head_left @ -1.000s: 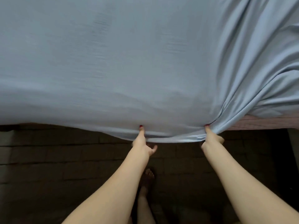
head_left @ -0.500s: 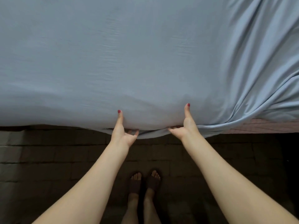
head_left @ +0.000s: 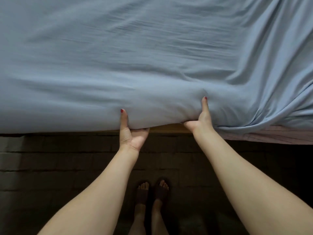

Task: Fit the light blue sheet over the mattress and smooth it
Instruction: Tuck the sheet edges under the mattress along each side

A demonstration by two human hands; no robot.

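Both hands [head_left: 132, 134] [head_left: 199, 119] higher now — sheet [head_left: 152, 65] edge lifted

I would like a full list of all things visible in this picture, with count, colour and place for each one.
light blue sheet: one, light blue, spread over the bed, bunched in folds at right
mattress: one, pinkish, bare strip at lower right under the sheet
bed frame: one, yellowish strip, between the hands
floor: dark tiles, below the bed
sandals: two, dark, on the feet, bottom centre
left hand: one, grips the sheet edge, thumb on top
right hand: one, same grip, nearer the folds
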